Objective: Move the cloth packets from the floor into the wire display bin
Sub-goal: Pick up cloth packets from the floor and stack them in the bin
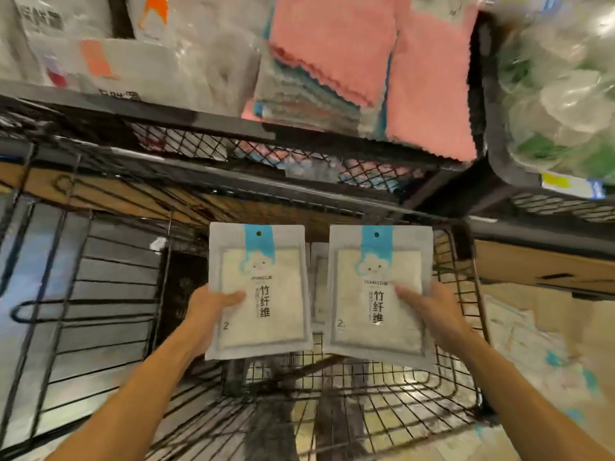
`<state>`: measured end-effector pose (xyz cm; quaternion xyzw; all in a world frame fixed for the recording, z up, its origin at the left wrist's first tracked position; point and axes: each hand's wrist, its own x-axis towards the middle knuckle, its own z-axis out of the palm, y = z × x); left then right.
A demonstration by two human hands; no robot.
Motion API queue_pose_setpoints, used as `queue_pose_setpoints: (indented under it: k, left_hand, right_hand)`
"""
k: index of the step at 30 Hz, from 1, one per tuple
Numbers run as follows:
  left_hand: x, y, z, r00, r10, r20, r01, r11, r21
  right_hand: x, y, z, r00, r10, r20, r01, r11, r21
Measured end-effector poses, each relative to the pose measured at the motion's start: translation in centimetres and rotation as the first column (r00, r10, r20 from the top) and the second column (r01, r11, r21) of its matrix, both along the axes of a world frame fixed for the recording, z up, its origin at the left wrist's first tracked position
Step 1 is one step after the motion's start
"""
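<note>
I hold two grey cloth packets with blue tops, side by side above a black wire display bin (462,331). My left hand (208,311) grips the left packet (263,261) at its left edge, thumb across the front. My right hand (432,311) grips the right packet (379,257) at its right edge, thumb on the front. Between the two, a third packet (317,287) shows in the bin behind them. More packets (519,337) lie on the floor to the right of the bin.
A second wire bin (100,287) stands to the left. Above, a mesh shelf (299,151) carries pink cloths (336,48), white packs (100,61) and bagged green items (562,88). A cardboard box (539,264) sits at right.
</note>
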<state>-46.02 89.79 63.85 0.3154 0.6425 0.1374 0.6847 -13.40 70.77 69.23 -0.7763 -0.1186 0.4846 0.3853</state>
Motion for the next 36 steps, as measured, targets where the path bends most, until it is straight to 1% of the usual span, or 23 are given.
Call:
queue_pose_setpoints:
  k: [4, 6, 8, 10, 12, 15, 17, 19, 21, 24, 26, 28, 31, 33, 34, 36]
  left_hand:
    - [0.3, 1.0, -6.7, 0.998, -0.062, -0.023, 0.061, 0.998, -0.023]
    - [0.4, 1.4, -9.9, 0.998, -0.056, -0.039, 0.055, 0.998, -0.028]
    - [0.6, 1.6, -12.3, 0.998, -0.055, -0.016, 0.055, 0.998, -0.038]
    - [1.5, 1.7, -13.9, 0.996, -0.085, -0.016, 0.084, 0.995, -0.051]
    - [2.0, 1.7, -15.8, 0.994, -0.087, -0.066, 0.083, 0.995, -0.056]
    - [1.6, 1.7, -18.3, 0.99, -0.141, -0.012, 0.141, 0.99, -0.017]
    - [1.1, 1.6, -19.2, 0.982, -0.185, 0.039, 0.186, 0.982, -0.013]
    - [1.0, 1.7, -19.9, 0.969, -0.245, 0.034, 0.245, 0.969, 0.014]
    - [1.3, 1.8, -20.8, 0.967, -0.248, -0.051, 0.25, 0.968, 0.029]
    - [1.8, 1.5, -21.5, 0.949, -0.235, -0.21, 0.265, 0.955, 0.132]
    - [2.1, 0.8, -21.7, 0.94, -0.244, -0.24, 0.295, 0.934, 0.203]
    - [2.5, 0.0, -21.8, 0.919, -0.253, -0.301, 0.332, 0.911, 0.247]
    - [2.7, -0.5, -22.8, 0.86, -0.26, -0.44, 0.425, 0.841, 0.334]
    - [3.2, -0.8, -23.1, 0.797, -0.266, -0.542, 0.496, 0.8, 0.337]
    - [3.5, -1.0, -23.1, 0.725, -0.286, -0.627, 0.556, 0.779, 0.288]
    - [4.1, -1.6, -23.2, 0.522, -0.301, -0.798, 0.682, 0.709, 0.178]
  right_hand:
    - [-0.3, 1.5, -6.7, 1.0, 0.001, 0.015, 0.0, 0.999, -0.044]
    - [-0.4, 2.0, -9.9, 1.0, -0.016, 0.006, 0.017, 0.997, -0.069]
    - [-0.6, 2.5, -12.6, 1.0, 0.017, 0.009, -0.016, 0.995, -0.095]
    - [-0.8, 3.0, -14.8, 0.999, 0.042, 0.023, -0.039, 0.99, -0.137]
    - [-0.8, 3.4, -17.2, 0.998, 0.052, 0.038, -0.044, 0.984, -0.17]
    - [-0.9, 3.8, -19.7, 0.998, 0.043, 0.043, -0.033, 0.978, -0.204]
    - [-0.9, 4.0, -20.9, 0.995, 0.054, 0.086, -0.032, 0.971, -0.235]
    - [-0.9, 4.0, -22.1, 0.989, 0.061, 0.137, -0.025, 0.969, -0.248]
    - [-1.2, 3.8, -23.0, 0.978, 0.054, 0.202, -0.003, 0.969, -0.246]
    - [-1.7, 3.6, -24.0, 0.968, 0.015, 0.252, 0.047, 0.97, -0.237]
    - [-2.3, 3.8, -24.0, 0.959, -0.015, 0.284, 0.08, 0.972, -0.22]
    - [-2.9, 3.7, -24.3, 0.936, 0.011, 0.351, 0.073, 0.971, -0.227]
    - [-3.4, 3.5, -24.7, 0.904, 0.065, 0.423, 0.05, 0.965, -0.256]
    - [-3.7, 3.4, -25.0, 0.879, 0.098, 0.467, 0.033, 0.964, -0.263]
    - [-3.8, 3.4, -25.2, 0.849, 0.145, 0.509, 0.009, 0.958, -0.288]
    - [-4.0, 3.2, -25.4, 0.747, 0.301, 0.594, -0.045, 0.913, -0.406]
